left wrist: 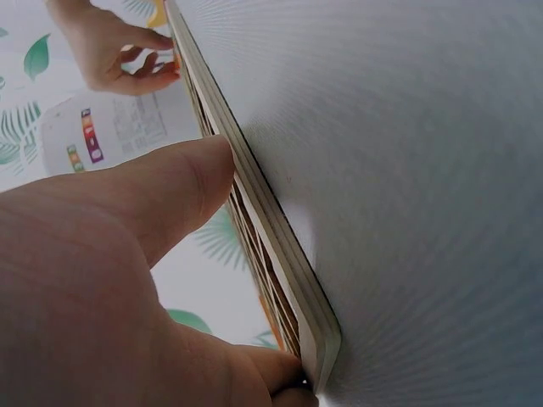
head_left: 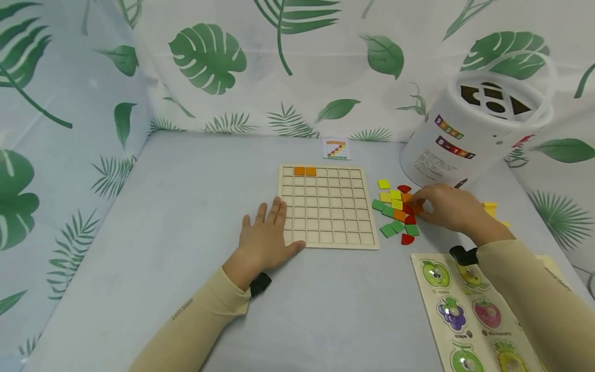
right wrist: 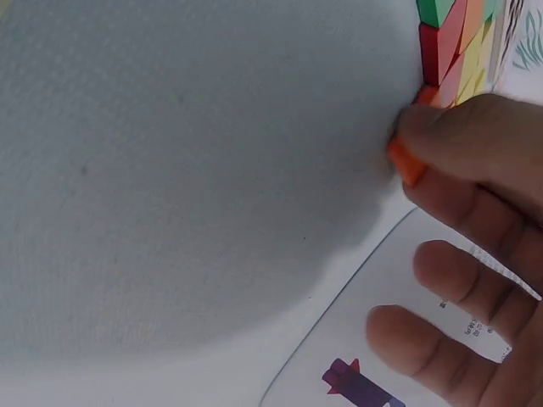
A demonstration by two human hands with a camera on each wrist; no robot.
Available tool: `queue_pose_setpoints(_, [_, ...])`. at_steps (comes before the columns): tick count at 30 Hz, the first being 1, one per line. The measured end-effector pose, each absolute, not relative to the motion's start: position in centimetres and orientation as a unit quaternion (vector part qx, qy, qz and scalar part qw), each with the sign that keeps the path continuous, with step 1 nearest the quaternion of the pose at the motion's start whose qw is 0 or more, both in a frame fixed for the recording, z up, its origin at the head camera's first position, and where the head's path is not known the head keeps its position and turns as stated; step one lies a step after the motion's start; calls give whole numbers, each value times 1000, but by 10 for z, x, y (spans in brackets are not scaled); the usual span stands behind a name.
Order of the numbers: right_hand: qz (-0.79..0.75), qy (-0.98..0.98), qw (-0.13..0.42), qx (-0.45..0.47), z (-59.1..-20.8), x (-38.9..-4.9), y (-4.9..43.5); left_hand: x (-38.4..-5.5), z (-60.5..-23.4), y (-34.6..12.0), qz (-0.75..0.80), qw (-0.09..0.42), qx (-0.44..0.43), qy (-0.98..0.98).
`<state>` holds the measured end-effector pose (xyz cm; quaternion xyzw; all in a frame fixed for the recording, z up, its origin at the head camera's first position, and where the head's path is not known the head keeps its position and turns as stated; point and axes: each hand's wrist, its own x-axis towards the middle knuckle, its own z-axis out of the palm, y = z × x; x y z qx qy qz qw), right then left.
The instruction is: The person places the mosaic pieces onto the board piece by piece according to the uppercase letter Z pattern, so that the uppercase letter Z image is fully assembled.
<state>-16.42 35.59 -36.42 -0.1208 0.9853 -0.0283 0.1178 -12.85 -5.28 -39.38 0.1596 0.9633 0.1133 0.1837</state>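
An orange tile (right wrist: pixel 407 163) is pinched between thumb and forefinger of the right hand (head_left: pixel 448 209) at the right edge of the loose tiles (head_left: pixel 396 204), a grip judged suited to so small a piece. Leftward, the grid board (head_left: pixel 327 212) is touched at its near-left corner by the left hand (head_left: pixel 265 237), thumb spread wide, presumably against sliding.
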Motion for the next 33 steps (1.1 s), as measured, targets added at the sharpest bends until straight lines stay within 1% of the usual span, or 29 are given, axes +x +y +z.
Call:
queue_pose_setpoints(5, [-36, 986, 111, -120, -364, -167, 356, -130, -394, -53, 111, 182, 159, 964])
queue_pose_setpoints(10, [-52, 985, 92, -134, -362, -170, 348, -131, -396, -53, 108, 182, 158, 964])
queue_pose_setpoints(15, [-66, 985, 74, -144, -362, -174, 334, -131, -396, -52, 104, 184, 159, 965])
queue_pose_setpoints(21, [-83, 984, 56, -144, -367, -187, 312, -130, -397, -53, 102, 182, 157, 965])
queue_pose_setpoints(33, [-121, 981, 67, -134, -372, -221, 263, -131, -398, -53, 90, 181, 158, 966])
